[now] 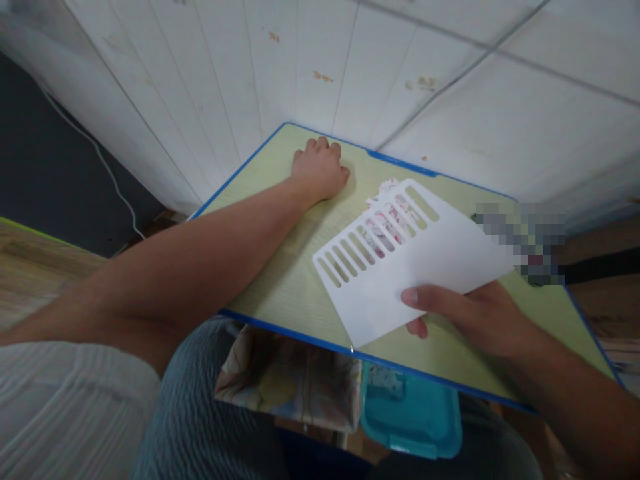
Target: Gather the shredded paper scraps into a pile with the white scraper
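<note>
My right hand (465, 310) is closed on a white sheet (390, 287) with rounded slots cut in a row along its far edge. The thumb lies on top of the sheet and the fingers are below it, tilted above the table (260, 267). Through several slots, and past the far edge, show white and reddish paper-like scraps (387, 190) on the tabletop. Near the far left corner rests my left hand (320, 170), back up, its fingers curled in. Whatever may be under those fingers is hidden.
The table has a blue rim and stands against a white panelled wall (225, 80). Below its near edge are a patterned fabric-like pouch (295, 380) and a teal plastic container (415, 413). A blurred-out object (530, 240) sits at the right. A cable (465, 73) runs along the wall.
</note>
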Demonstrator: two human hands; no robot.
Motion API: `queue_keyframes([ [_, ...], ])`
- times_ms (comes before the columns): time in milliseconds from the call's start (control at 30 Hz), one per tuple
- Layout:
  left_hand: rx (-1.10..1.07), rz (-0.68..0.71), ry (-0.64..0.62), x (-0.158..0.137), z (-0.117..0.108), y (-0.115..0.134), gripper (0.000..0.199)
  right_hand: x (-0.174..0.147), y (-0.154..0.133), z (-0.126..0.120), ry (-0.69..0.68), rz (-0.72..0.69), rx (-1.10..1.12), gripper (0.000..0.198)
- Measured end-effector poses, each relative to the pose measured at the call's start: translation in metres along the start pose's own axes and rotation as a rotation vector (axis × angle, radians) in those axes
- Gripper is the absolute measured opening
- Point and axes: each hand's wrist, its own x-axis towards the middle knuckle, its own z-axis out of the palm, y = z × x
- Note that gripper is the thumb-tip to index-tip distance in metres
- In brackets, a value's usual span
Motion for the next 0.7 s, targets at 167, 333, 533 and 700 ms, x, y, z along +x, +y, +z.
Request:
queue_keyframes([
  [167, 0.004, 0.001, 0.023, 0.004, 0.005, -0.002, 0.046, 0.003, 0.009, -0.003, 0.083, -0.027, 0.027, 0.033],
  [333, -0.016, 0.002, 0.034, 0.009, 0.014, -0.008, 0.054, 0.003, 0.005, 0.001, -0.01, 0.008, -0.023, 0.035],
  [533, 0.011, 0.019, 0.04, 0.008, 0.014, -0.009, 0.051, 0.006, 0.006, -0.002, -0.029, -0.056, -0.052, 0.038],
  [700, 0.067, 0.024, 0.068, 0.003, 0.013, -0.008, 0.047, 0.016, 0.009, -0.006, 0.097, -0.037, -0.027, 0.031],
])
